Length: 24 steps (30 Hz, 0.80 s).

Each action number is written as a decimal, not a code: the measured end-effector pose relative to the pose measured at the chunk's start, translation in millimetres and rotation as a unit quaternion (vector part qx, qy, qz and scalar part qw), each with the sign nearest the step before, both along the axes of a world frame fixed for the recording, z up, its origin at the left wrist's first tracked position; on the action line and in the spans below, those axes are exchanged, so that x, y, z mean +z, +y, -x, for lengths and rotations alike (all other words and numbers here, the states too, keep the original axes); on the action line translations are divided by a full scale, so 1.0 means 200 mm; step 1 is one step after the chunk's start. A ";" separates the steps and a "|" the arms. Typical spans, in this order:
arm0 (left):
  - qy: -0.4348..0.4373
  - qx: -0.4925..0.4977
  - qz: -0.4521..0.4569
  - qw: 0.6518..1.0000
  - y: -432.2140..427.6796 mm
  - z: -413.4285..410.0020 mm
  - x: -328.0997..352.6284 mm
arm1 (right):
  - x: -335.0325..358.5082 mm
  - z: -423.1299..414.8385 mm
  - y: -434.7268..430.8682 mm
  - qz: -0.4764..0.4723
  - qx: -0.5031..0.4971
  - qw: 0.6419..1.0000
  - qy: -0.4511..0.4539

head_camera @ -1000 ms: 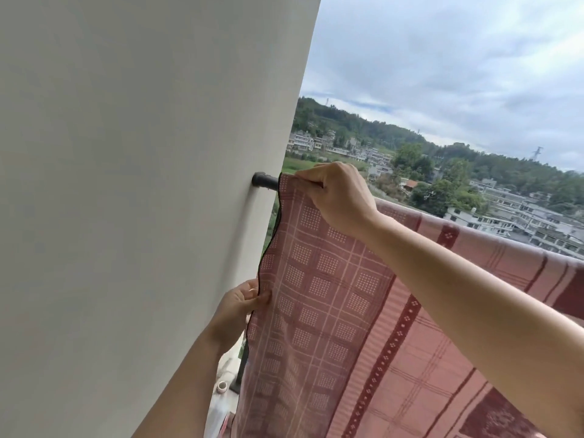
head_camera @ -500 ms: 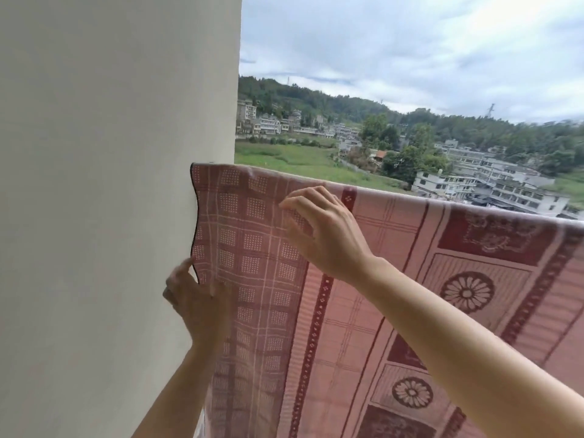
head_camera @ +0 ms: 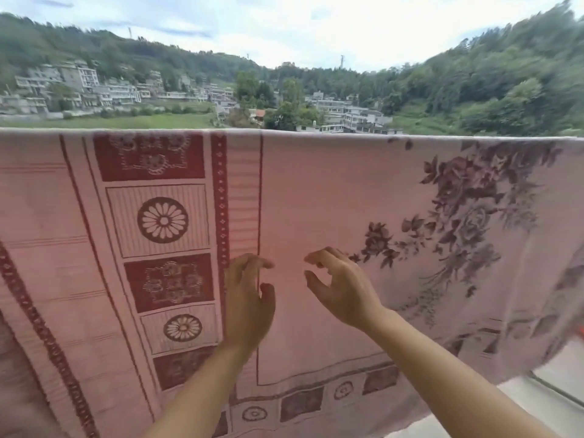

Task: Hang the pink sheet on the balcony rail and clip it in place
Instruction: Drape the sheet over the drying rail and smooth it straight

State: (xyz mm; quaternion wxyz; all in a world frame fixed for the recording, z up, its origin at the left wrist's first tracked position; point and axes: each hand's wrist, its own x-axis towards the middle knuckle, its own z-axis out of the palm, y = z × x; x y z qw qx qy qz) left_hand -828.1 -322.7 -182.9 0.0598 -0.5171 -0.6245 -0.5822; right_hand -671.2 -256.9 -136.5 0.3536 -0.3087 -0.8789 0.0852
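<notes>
The pink sheet (head_camera: 316,191), patterned with dark red squares, rosettes and flowers, hangs draped over the balcony rail, which it hides completely along its top fold. My left hand (head_camera: 248,298) and my right hand (head_camera: 339,286) hover side by side in front of the middle of the sheet, about halfway down it. Both have loosely curved fingers and hold nothing. No clip is in view.
Beyond the rail lie fields, pale buildings and wooded hills under a cloudy sky. A light floor or ledge (head_camera: 537,403) shows at the bottom right under the sheet's lower edge. A small orange thing (head_camera: 580,330) peeks out at the right edge.
The view has swung right, away from the wall. Both hands have let go of the sheet's left end and now hover free in front of its middle.
</notes>
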 end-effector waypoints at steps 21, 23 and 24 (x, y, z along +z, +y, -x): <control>0.070 -0.307 0.268 0.911 1.69 -2.72 -0.31 | -0.45 -2.77 1.01 0.240 -0.390 0.888 -0.050; 0.079 -0.326 0.277 0.900 1.89 -2.93 -0.34 | -0.48 -2.99 1.18 0.265 -0.415 0.869 -0.046; 0.081 -0.336 0.281 0.895 2.00 -3.03 -0.34 | -0.48 -3.09 1.28 0.275 -0.424 0.862 -0.046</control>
